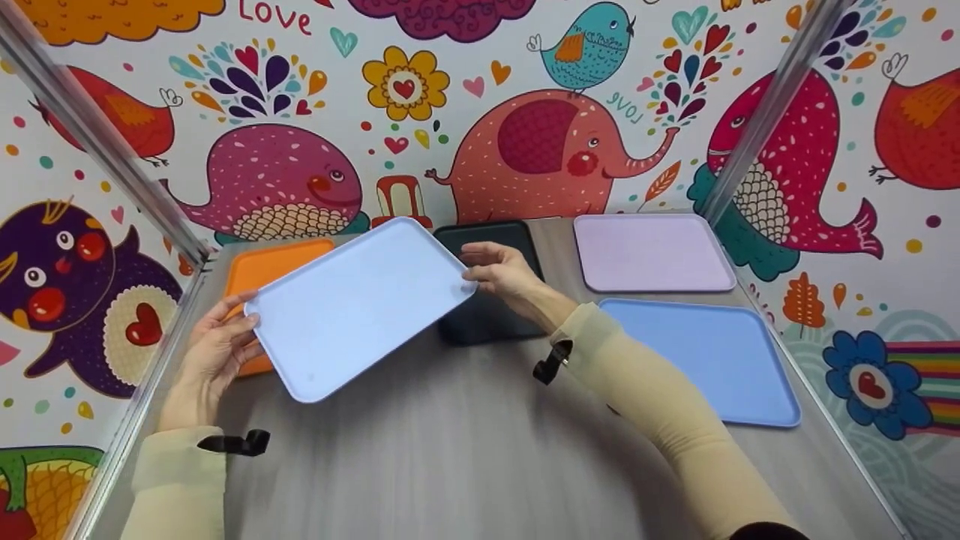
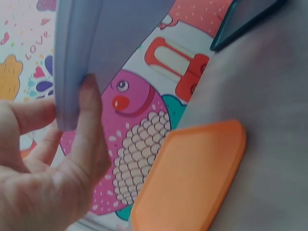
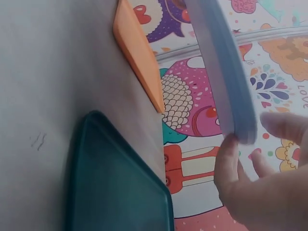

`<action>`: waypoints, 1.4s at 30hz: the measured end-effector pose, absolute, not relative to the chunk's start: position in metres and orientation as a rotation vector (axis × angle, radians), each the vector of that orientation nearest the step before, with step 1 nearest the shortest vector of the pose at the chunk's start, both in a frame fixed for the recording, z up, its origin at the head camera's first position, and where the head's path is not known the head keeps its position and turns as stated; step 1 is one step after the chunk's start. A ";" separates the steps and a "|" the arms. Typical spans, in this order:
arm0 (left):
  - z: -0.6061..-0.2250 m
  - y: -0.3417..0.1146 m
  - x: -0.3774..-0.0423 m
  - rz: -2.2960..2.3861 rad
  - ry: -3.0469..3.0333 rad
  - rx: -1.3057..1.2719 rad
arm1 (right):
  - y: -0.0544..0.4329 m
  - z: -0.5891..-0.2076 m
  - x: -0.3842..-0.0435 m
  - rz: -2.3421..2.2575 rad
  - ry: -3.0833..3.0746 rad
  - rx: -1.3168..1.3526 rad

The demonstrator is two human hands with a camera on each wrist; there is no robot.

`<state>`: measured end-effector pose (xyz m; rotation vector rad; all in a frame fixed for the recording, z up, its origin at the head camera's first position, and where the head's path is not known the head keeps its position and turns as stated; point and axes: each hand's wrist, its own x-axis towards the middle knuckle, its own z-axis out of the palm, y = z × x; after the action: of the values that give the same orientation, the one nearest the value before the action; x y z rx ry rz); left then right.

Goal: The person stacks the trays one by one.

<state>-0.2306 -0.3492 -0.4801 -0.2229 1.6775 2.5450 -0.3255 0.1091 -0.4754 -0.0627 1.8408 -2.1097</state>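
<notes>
A pale blue rectangular tray [image 1: 360, 307] hangs tilted above the table, its right end higher than its left. At its left end my left hand [image 1: 206, 360] pinches the rim between thumb and fingers. My right hand [image 1: 514, 277] grips the opposite end near the right corner. From the left wrist view, the thumb and fingers of the left hand [image 2: 62, 168] lie on either side of the tray's edge [image 2: 72, 62]. The right wrist view has the right hand [image 3: 269, 183] holding the other edge [image 3: 236, 96] the same way.
Partly behind the raised tray, an orange tray [image 1: 281, 262] lies at the back left and a dark tray [image 1: 480, 322] at the back middle. To the right lie a lilac tray [image 1: 652, 251] and a blue tray [image 1: 727, 367]. Patterned walls enclose the grey table [image 1: 450, 465].
</notes>
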 end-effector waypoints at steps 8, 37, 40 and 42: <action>-0.471 -0.321 -0.233 2.721 1.577 -0.377 | 0.096 -0.471 -0.324 -2.383 1.796 0.161; -0.502 -0.246 -0.262 2.872 1.625 -0.657 | 0.032 -0.492 -0.301 -2.421 1.791 0.191; -0.504 -0.244 -0.262 2.878 1.630 -0.666 | 0.030 -0.494 -0.301 -2.418 1.793 0.203; -0.504 -0.243 -0.261 2.884 1.629 -0.681 | 0.030 -0.494 -0.301 -2.424 1.794 0.200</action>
<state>-0.2612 -0.2427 -0.5042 -0.6810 1.6290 2.8842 -0.3006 0.0295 -0.4940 0.2004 1.7942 -2.4235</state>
